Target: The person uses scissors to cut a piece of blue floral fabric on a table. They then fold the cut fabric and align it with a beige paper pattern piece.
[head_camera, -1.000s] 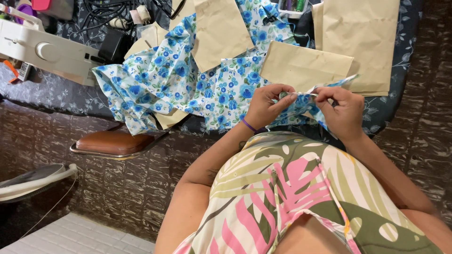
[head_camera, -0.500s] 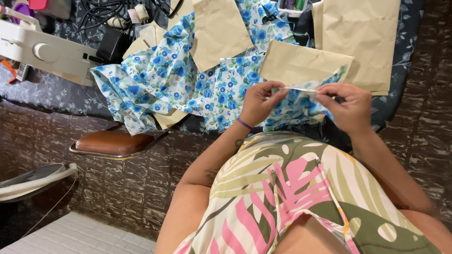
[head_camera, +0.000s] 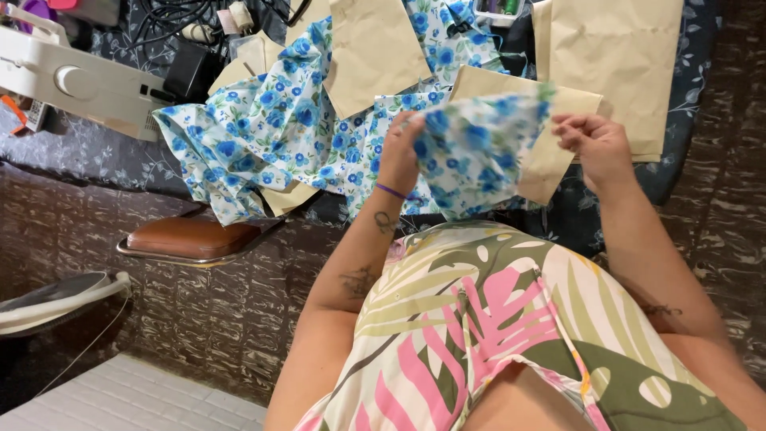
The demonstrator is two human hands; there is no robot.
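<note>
The left hand (head_camera: pixel 399 156) and the right hand (head_camera: pixel 592 140) each pinch an end of a blue-flowered cloth piece (head_camera: pixel 479 148), holding it spread in the air above the near edge of the worktop (head_camera: pixel 88 156). More flowered fabric (head_camera: pixel 263 132) and tan paper patterns (head_camera: pixel 614 56) lie on the worktop behind it, and a white sewing machine (head_camera: pixel 76 84) sits at the worktop's left end.

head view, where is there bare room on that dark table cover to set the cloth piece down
Bare dark patterned cover shows below the white sewing machine, and a strip at the right edge beside the large tan paper pattern piece. The middle is crowded: blue floral fabric with tan paper pieces. Left hand and right hand hold a floral piece up.
</note>
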